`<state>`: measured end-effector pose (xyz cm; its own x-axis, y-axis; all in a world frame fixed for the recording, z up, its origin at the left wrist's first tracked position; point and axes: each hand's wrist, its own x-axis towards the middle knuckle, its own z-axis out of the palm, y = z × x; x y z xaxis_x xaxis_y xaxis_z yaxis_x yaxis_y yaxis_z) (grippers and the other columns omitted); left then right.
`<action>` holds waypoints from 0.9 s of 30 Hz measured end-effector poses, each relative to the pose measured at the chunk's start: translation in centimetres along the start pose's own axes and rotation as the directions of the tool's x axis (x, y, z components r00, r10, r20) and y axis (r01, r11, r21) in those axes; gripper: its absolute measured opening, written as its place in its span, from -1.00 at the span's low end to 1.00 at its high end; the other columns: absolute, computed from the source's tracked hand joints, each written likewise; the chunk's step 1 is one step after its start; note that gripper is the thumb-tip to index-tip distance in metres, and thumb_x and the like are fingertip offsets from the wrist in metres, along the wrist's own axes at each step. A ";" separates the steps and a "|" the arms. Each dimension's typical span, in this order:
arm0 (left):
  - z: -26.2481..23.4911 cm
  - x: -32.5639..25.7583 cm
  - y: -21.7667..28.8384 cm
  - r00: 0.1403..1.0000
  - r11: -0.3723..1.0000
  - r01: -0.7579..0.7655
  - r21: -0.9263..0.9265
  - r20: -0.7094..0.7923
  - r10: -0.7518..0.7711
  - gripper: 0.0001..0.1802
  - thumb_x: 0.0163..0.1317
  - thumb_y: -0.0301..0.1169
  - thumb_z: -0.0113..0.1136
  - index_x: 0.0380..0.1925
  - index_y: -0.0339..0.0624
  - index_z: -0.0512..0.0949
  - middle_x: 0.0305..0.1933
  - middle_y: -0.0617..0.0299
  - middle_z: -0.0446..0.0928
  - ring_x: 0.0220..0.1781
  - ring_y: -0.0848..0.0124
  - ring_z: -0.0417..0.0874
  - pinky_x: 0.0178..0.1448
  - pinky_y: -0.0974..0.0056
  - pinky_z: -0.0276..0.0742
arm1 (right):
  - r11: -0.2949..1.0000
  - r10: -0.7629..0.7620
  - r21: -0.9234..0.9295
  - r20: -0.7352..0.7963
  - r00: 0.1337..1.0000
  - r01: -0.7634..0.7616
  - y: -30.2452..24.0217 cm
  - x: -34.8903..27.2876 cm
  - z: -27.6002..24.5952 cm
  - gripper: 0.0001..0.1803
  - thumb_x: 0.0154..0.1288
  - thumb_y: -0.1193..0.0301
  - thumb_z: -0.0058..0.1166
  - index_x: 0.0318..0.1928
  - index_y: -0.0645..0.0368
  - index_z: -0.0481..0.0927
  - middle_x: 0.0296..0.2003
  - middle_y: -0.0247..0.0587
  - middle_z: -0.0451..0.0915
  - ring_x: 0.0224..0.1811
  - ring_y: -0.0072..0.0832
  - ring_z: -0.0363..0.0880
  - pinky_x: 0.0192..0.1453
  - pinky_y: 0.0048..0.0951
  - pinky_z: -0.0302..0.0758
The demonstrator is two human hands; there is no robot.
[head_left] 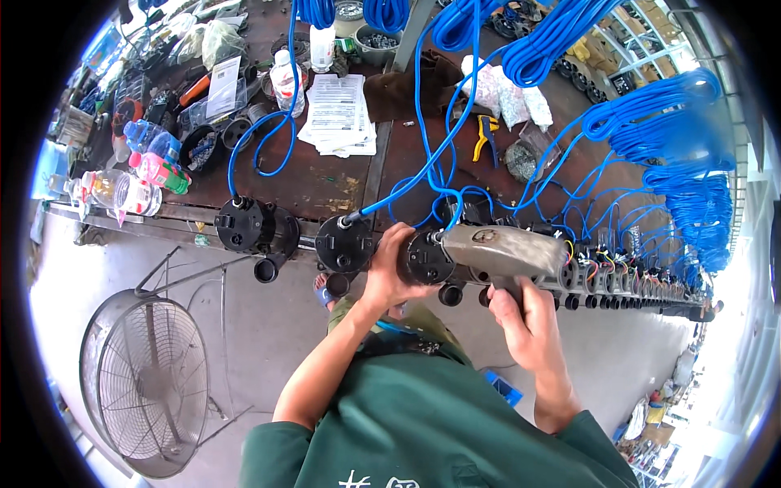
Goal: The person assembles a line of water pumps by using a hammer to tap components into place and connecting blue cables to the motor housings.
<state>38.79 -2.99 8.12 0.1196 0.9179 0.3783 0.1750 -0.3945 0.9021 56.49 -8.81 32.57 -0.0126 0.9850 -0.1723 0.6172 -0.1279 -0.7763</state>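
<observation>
At the bench (321, 179) edge sat the black housing (427, 259), third from left; left hand (390, 272) clamped on its left side, fingers up top, thumb low. Right hand (527, 321) was wrapped round the grip of the grey tool (508, 250), nose at the housing's right side; couldn't tell if they touched. Doing it well called, I'd judge, for a firm brace with the left, tool square on, fingertips out of the nose's line, no tug on the blue cable (460, 203) rising right by the nose. That cable looked the main snag. Second housing (347, 244) crowded the left hand; more housings (618, 281) ran off to the right. Behind on the bench: pliers (486, 140), bags (496, 93), papers (338, 114), bottles (163, 172). Blue coils (541, 61) hung over it. Fan (150, 378) stood lower left, well apart from both arms.
</observation>
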 end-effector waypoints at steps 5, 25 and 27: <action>-0.1 0.0 -0.4 0.999 0.999 0.029 -0.038 0.045 -0.027 0.19 -0.40 -0.05 0.78 0.31 -0.26 0.42 0.37 -0.11 0.43 0.40 -0.07 0.53 0.43 -0.08 0.50 | 0.941 -0.030 -0.334 0.081 0.996 0.056 2.2 2.2 5.2 -0.72 0.50 0.31 0.19 -0.06 0.33 0.59 -0.47 0.20 0.67 -0.36 0.20 0.70 -0.29 0.10 0.57; 0.0 0.4 0.2 1.000 0.999 0.014 -0.035 0.021 -0.013 0.13 -0.34 -0.05 0.76 0.28 -0.31 0.44 0.31 -0.11 0.47 0.34 -0.04 0.58 0.38 0.01 0.56 | 0.986 -0.076 -0.134 0.139 0.987 0.095 -0.6 0.6 -0.6 -0.69 0.49 0.27 0.28 -0.05 0.32 0.67 -0.50 -0.04 0.66 -0.55 -0.27 0.60 -0.41 -0.28 0.44; 0.3 0.3 0.4 0.998 0.997 0.044 -0.058 0.045 -0.042 0.16 -0.33 -0.02 0.75 0.30 -0.30 0.43 0.31 -0.11 0.47 0.35 -0.04 0.58 0.39 0.00 0.54 | 0.964 -0.258 -0.056 0.046 0.965 0.260 -0.9 0.2 0.4 -0.71 0.51 0.29 0.24 -0.04 0.33 0.66 -0.46 0.00 0.70 -0.47 -0.08 0.68 -0.33 -0.13 0.50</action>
<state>39.18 -2.85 8.51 0.1561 0.9307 0.3307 0.1234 -0.3506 0.9284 55.58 -8.51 32.96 -0.2076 0.9782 0.0057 0.6360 0.1394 -0.7590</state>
